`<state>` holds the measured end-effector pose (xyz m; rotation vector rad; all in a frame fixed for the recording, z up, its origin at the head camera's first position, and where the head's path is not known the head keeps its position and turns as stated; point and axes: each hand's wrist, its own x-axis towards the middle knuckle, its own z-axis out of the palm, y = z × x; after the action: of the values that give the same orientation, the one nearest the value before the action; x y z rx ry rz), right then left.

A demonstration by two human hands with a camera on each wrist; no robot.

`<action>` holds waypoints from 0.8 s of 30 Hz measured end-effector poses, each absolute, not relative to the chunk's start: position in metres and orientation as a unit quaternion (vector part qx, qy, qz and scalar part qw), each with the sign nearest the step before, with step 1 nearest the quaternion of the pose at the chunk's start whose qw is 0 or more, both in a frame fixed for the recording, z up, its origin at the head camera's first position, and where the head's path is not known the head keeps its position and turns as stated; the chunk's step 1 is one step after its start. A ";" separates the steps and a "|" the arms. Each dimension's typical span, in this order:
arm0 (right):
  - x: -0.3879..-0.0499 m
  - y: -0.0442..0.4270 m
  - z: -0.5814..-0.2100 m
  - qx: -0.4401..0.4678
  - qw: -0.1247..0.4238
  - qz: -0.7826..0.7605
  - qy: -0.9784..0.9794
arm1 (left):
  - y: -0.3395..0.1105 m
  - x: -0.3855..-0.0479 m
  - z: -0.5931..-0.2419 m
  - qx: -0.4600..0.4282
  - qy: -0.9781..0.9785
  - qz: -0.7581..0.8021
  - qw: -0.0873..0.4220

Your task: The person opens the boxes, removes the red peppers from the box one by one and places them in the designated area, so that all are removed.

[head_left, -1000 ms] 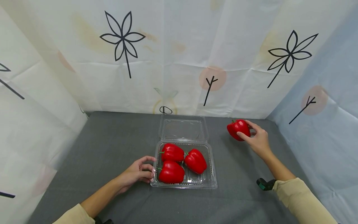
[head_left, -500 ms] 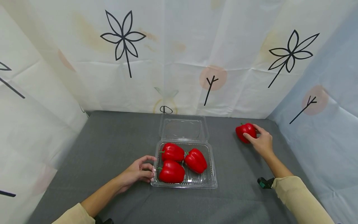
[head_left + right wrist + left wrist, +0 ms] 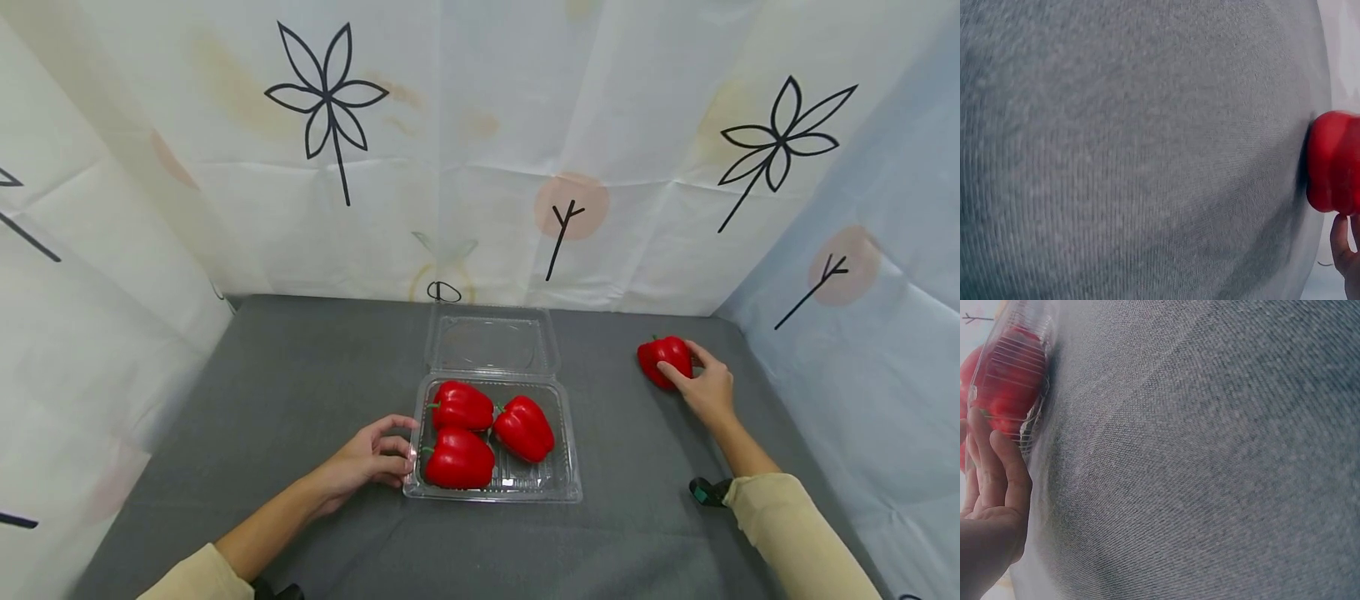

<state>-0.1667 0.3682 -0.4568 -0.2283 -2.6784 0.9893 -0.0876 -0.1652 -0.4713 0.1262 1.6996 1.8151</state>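
Gripping pepper (image 3: 657, 355) (red), right hand (image 3: 708, 390), farther right

Smooth, glossy peppers (image 3: 460, 459) lie inside the shiny, clear plastic container (image 3: 536, 482), with matt, woven cloth (image 3: 322, 367) beneath it and creased, matt sheeting (image 3: 480, 92) behind it.

Soft, even light; head view fairly clear.
Faint shadow below red pepper (image 3: 665, 352), near bench (image 3: 315, 367) right edge; glints on clear box (image 3: 495, 500) near rim; wrist views hazy, bench edge bowed in right.
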 end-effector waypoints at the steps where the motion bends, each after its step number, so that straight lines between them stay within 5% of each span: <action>1: -0.166 0.369 -0.457 -0.078 0.137 0.341 -0.927 | -0.165 -0.087 -0.471 0.049 0.647 0.691 0.319; 16: -0.166 0.354 -0.445 -0.075 0.154 0.307 -0.936 | -0.164 -0.086 -0.471 0.047 0.647 0.691 0.319; 24: -0.163 0.314 -0.423 0.016 0.193 0.328 -0.924 | -0.166 -0.086 -0.470 0.048 0.648 0.690 0.319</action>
<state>-0.1626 0.3135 -0.4229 0.0462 -2.5937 0.9212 -0.0859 -0.1656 -0.4703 0.1252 1.7033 1.8156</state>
